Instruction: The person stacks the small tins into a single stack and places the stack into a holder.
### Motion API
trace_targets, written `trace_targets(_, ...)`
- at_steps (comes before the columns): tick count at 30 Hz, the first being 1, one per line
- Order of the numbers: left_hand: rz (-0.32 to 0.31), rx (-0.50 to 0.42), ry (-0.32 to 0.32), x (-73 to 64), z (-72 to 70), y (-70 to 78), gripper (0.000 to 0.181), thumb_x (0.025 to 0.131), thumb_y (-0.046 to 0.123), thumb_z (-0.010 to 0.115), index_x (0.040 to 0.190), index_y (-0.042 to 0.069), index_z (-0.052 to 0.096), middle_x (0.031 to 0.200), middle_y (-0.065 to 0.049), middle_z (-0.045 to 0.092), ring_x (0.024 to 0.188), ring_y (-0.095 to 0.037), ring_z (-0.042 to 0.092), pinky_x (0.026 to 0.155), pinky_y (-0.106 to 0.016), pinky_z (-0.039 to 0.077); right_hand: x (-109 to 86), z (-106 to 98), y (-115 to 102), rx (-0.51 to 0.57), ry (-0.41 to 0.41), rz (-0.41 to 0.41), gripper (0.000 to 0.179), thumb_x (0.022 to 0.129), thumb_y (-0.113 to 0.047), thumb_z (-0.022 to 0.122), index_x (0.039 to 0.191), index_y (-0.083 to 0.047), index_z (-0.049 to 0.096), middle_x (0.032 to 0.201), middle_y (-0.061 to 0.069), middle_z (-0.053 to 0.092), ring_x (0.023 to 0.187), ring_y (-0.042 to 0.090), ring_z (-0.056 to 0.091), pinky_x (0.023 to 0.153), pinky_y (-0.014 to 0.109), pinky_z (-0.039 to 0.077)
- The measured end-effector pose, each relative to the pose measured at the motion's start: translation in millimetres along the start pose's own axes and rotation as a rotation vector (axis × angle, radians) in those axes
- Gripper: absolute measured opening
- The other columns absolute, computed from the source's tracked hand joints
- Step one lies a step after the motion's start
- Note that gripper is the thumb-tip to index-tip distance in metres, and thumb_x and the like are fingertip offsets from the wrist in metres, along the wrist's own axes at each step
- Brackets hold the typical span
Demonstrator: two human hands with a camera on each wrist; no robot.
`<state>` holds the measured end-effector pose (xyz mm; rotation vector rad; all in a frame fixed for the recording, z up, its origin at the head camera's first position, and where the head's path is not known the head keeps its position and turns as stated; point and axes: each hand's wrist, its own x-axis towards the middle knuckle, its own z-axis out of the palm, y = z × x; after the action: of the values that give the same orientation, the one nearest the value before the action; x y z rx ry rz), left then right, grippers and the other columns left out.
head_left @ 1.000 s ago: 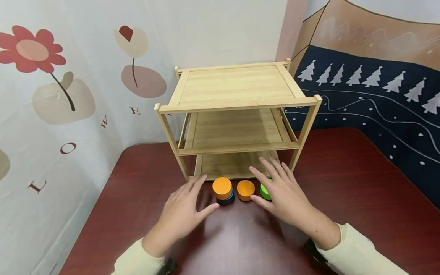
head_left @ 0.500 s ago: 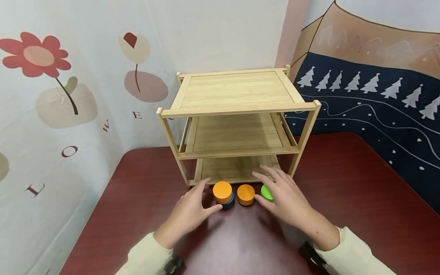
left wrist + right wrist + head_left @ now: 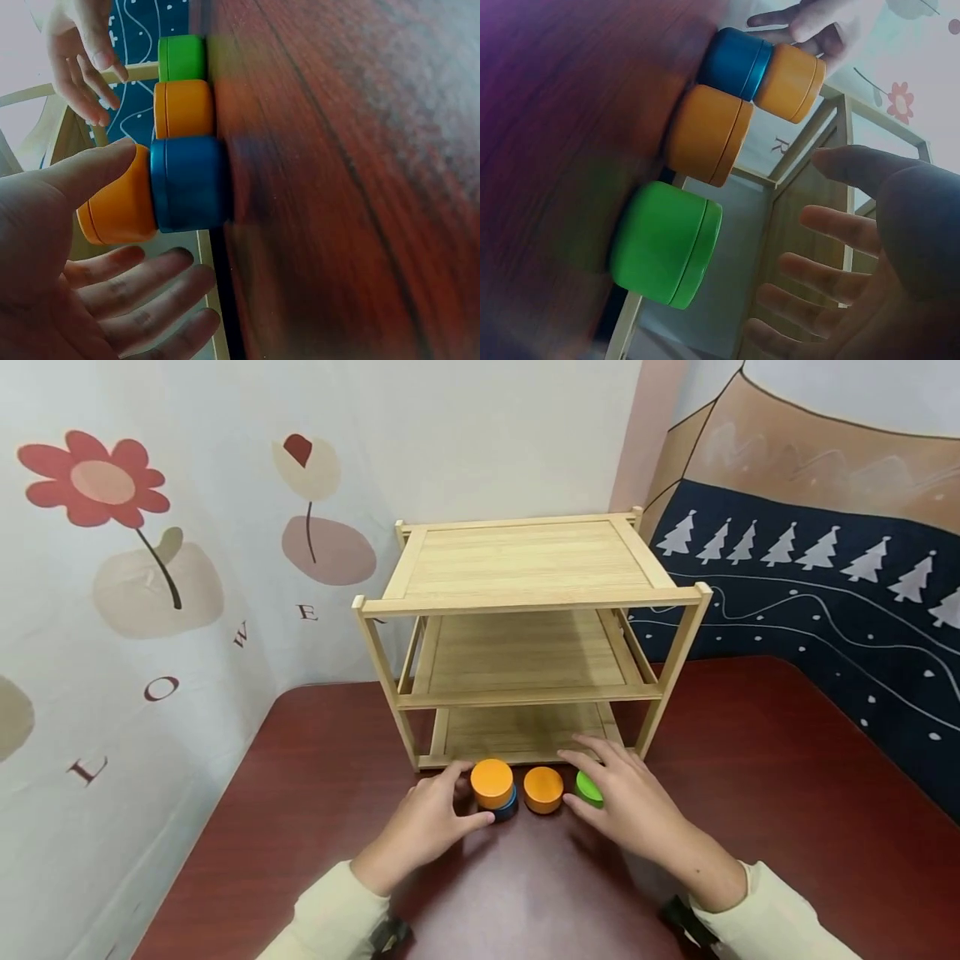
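An orange round lidded jar (image 3: 492, 782) stands on top of a blue jar (image 3: 191, 184). My left hand (image 3: 431, 817) is beside this stack with thumb and fingers spread on either side. In the left wrist view its thumb overlaps the upper orange jar, while the fingers stay apart from it. A second orange jar (image 3: 543, 791) sits just right of the stack. Farther right is a green jar (image 3: 667, 244), partly hidden in the head view by my right hand (image 3: 626, 797). That hand hovers at the green jar, fingers spread and holding nothing.
A light wooden three-tier shelf (image 3: 525, 602) stands directly behind the jars. All of this is on a dark red table (image 3: 300, 793). Printed cloth walls (image 3: 495, 435) close off the back and sides.
Both hands have come lower, toward the jars. My left hand has closed in on the stack, and the fingers of both hands have bent somewhat. The jars stand where they were.
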<state>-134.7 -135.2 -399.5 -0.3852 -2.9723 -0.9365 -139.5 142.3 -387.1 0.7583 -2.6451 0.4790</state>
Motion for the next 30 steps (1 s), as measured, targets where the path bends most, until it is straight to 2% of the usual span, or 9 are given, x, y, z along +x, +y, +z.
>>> trace_targets(5,0.012,0.030,0.002,0.4,2.0,-1.6,0.067,0.079,0.039,0.085,0.134,0.011,0.058,0.105,-0.006,0.075,0.098,-0.022,0.071,0.085,-0.045,0.055,-0.8,1.9,1.7,0.015,-0.017,0.000,0.053,0.081,-0.029,0.084,0.129,-0.015,0.066,0.139,0.015,0.058,0.125,0.037,0.057,0.101,0.060,0.046)
trace_targets(9,0.017,0.019,-0.022,3.0,3.0,-1.7,0.066,0.081,0.038,0.083,0.135,0.009,0.057,0.101,-0.004,0.076,0.095,-0.020,0.072,0.083,-0.043,0.056,-0.9,2.3,4.3,0.023,-0.029,0.003,0.051,0.082,-0.026,0.083,0.128,-0.015,0.066,0.138,0.015,0.058,0.125,0.036,0.057,0.101,0.059,0.046)
trace_targets(15,0.006,0.003,-0.051,6.2,4.6,-1.6,0.060,0.083,0.038,0.081,0.132,0.012,0.059,0.100,0.000,0.076,0.094,-0.017,0.072,0.083,-0.041,0.056,0.1,3.4,7.2,0.048,-0.063,-0.008,0.048,0.081,-0.017,0.084,0.125,-0.011,0.068,0.134,0.016,0.060,0.123,0.035,0.058,0.101,0.059,0.047)
trace_targets(22,-0.008,0.027,-0.045,8.7,3.9,-0.7,0.060,0.083,0.040,0.081,0.132,0.014,0.059,0.102,0.000,0.077,0.097,-0.019,0.073,0.085,-0.045,0.055,0.5,4.5,8.0,0.005,-0.098,0.007,0.044,0.081,-0.019,0.084,0.122,-0.013,0.070,0.131,0.016,0.062,0.120,0.036,0.060,0.100,0.061,0.047)
trace_targets(30,-0.030,0.080,-0.049,7.5,9.8,0.0,0.062,0.084,0.049,0.077,0.133,0.015,0.059,0.106,-0.001,0.076,0.101,-0.025,0.072,0.082,-0.050,0.055,-3.1,3.9,9.5,-0.033,-0.148,0.032,0.040,0.081,-0.020,0.083,0.119,-0.015,0.071,0.128,0.014,0.063,0.120,0.036,0.060,0.097,0.059,0.050)
